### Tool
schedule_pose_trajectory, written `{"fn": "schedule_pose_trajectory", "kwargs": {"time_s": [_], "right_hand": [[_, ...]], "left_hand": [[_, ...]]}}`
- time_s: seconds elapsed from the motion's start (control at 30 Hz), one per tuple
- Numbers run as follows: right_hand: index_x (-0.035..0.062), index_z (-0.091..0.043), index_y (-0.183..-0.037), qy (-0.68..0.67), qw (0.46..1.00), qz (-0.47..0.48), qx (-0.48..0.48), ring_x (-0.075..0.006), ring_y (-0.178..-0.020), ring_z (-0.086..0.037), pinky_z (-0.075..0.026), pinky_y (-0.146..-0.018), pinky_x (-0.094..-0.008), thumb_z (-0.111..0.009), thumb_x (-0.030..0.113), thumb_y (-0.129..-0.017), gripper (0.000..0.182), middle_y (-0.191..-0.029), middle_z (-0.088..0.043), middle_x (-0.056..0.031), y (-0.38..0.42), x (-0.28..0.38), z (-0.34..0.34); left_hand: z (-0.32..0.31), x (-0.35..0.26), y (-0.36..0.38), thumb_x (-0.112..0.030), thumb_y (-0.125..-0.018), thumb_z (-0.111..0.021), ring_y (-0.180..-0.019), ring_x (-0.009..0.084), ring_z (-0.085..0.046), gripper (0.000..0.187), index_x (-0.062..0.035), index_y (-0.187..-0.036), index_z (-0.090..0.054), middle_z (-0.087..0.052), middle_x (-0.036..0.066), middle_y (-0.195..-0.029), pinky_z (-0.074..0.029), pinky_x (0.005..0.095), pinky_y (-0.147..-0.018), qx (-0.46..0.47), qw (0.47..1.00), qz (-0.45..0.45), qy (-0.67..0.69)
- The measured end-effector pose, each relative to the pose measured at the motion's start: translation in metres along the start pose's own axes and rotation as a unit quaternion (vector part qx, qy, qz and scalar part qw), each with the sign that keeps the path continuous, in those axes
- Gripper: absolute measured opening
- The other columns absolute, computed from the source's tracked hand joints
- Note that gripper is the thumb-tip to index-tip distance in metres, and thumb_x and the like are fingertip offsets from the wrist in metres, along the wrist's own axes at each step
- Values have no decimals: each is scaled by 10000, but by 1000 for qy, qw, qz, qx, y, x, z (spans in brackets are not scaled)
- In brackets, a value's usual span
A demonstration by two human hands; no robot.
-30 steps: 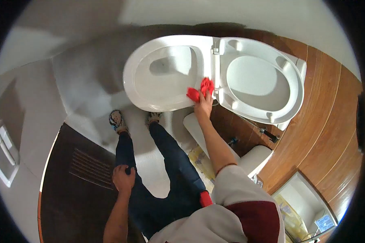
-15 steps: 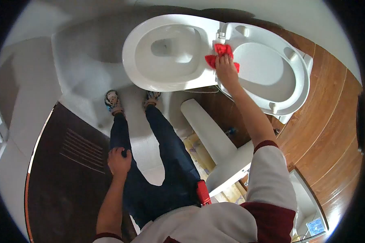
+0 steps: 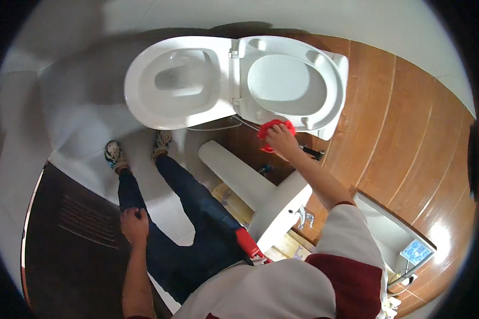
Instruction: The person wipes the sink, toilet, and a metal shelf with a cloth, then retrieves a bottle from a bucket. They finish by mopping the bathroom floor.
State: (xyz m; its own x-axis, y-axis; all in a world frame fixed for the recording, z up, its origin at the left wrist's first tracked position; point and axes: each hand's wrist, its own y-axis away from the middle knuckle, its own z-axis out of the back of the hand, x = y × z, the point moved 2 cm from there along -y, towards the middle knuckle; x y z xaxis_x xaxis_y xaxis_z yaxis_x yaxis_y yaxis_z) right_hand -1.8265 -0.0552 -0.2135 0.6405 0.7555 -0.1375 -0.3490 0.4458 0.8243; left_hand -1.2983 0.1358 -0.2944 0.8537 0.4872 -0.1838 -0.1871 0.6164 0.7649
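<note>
My right hand (image 3: 283, 141) is closed on a red cloth (image 3: 276, 127), held at the near edge of the raised toilet seat and lid (image 3: 332, 90). The cloth overlaps the rim there, and part of it hangs below my fingers. To the left lies the open white toilet bowl (image 3: 135, 87), joined to the seat by hinges (image 3: 235, 74). My left hand (image 3: 134, 226) rests on my left thigh with curled fingers; a small dark patch shows between them, and I cannot tell whether it is an object or my trousers.
A white washbasin on a pedestal (image 3: 239, 173) stands close on the near side, with a tap (image 3: 305, 218). A dark valve (image 3: 313, 153) sits near my right wrist. Wood-look wall panels (image 3: 378, 133) and a mirror cabinet (image 3: 378, 223) are at right. Something red (image 3: 247, 243) hangs at my hip.
My right hand has moved with the red cloth from the hinge area to the seat's near edge. The view has shifted, so the toilet appears further left. My left hand stays on the thigh.
</note>
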Motion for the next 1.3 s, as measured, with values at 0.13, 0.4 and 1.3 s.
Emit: {"fn": "schedule_pose_trajectory", "kwargs": {"time_s": [0.13, 0.4, 1.3], "right_hand": [[110, -675, -921, -81, 991, 21, -102, -271, -1140, -543, -419, -1032, -420, -621, 155, -760, 175, -1089, -620, -58, 104, -59, 36], [93, -342, -1507, 94, 977, -190, -3, -306, -1470, -268, -220, -1198, -482, -569, 299, -902, 678, -1538, -371, -153, 116, -144, 80], [12, -322, -1490, 57, 973, -152, -162, -343, -1445, -309, -391, -1114, -439, -420, 124, -938, 572, -1472, -435, -205, -110, -184, 83]], "left_hand": [[5, -7, -4, -316, -838, -658, -1020, 328, -607, 286, -63, -961, -714, -671, 112, -1044, -482, 441, -902, 10, 1000, 10, -14], [3, -10, 2, -333, -843, -645, -1021, 338, -605, 294, -77, -966, -720, -669, 126, -1026, -483, 455, -890, 17, 999, 23, -23], [-15, -11, 7, -330, -812, -665, -1088, 325, -590, 293, -85, -960, -723, -662, 105, -1079, -467, 470, -943, 18, 998, 25, -50]]}}
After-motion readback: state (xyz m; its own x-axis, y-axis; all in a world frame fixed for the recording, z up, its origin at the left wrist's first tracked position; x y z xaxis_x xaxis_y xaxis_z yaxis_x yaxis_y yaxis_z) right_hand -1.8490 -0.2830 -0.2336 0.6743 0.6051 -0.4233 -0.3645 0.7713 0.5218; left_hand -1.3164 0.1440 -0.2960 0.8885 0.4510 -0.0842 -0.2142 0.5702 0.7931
